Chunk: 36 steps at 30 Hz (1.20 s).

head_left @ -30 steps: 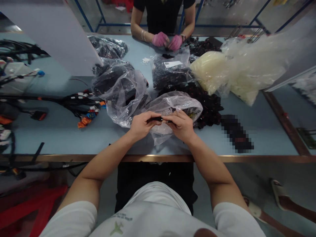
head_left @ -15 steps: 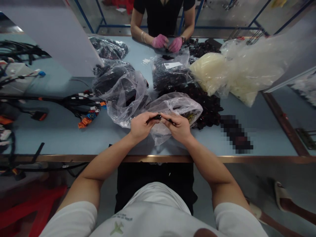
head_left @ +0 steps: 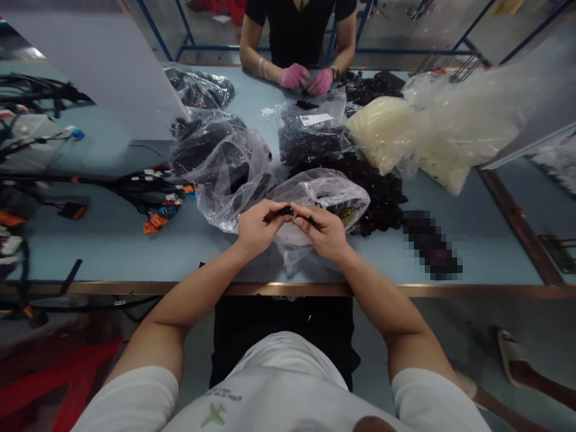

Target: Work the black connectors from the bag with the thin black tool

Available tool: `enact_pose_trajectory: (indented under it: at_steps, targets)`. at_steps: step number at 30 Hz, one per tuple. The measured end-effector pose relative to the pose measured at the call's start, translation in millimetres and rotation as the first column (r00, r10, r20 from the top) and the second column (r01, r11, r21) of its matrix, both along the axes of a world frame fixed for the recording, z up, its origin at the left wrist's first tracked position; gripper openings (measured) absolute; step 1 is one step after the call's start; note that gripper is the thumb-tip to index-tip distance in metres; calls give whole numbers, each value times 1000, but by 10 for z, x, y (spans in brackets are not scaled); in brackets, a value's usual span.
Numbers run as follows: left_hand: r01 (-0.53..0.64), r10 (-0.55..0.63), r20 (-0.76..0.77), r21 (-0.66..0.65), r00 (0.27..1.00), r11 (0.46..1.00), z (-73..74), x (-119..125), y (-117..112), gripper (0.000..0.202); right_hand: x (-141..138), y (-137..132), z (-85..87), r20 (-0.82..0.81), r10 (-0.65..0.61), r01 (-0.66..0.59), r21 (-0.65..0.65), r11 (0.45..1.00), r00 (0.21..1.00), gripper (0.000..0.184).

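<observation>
My left hand (head_left: 256, 227) and my right hand (head_left: 324, 231) meet above the near part of the blue table (head_left: 112, 246). Both pinch a small black part (head_left: 286, 210) between their fingertips. A thin dark piece (head_left: 308, 219) sticks out of my right fingers. Directly behind the hands lies a clear plastic bag (head_left: 319, 192), crumpled and partly under my right hand.
Several clear bags of black parts (head_left: 216, 156) and a loose black pile (head_left: 382, 192) lie mid-table. Bags of pale material (head_left: 405, 132) sit at right. A wire harness with coloured connectors (head_left: 157, 207) lies left. Opposite, a person in pink gloves (head_left: 306, 78) works.
My hands have stayed together on the black part. The fingers shifted slightly, and my right hand tilted a little.
</observation>
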State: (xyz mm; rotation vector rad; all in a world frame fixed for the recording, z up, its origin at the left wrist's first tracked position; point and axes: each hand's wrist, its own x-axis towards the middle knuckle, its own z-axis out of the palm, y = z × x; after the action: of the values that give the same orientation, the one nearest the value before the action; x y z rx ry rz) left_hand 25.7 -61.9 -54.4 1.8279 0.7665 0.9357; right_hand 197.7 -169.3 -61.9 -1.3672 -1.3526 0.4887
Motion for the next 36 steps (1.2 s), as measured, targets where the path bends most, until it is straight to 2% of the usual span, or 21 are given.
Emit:
enact_pose_trajectory:
  at_steps: [3,6,13,15,18,23,29,36]
  targets:
    - [92,-70,123,-184,990,979,11,33,-14,33,26,-18,10,-82,-65,67,15,998,994,39]
    - [163,-94,231,-305,968,938,26,65,-17,34,45,-28,3,-185,-149,143,-43,989,971,46]
    - [199,-118,237,-354,964,914,45,69,-25,32,132,-43,32,-202,-235,222,-88,971,951,70]
    - [203,-134,216,-340,967,918,36,59,-24,33,145,-42,23,-286,-212,193,-94,977,934,73]
    - [194,-154,152,-300,976,934,14,40,-19,32,140,-35,13,-364,-161,162,-28,986,917,69]
    - [174,-170,38,-150,985,973,-25,9,-9,30,109,-55,109,-326,-75,88,24,996,942,39]
    - [144,-142,-46,53,989,988,-56,-3,4,25,82,-71,200,-301,-101,104,-7,995,948,26]
    - [133,-122,-84,145,989,981,-24,-10,-2,23,77,-67,207,-269,-92,97,2,995,959,17]
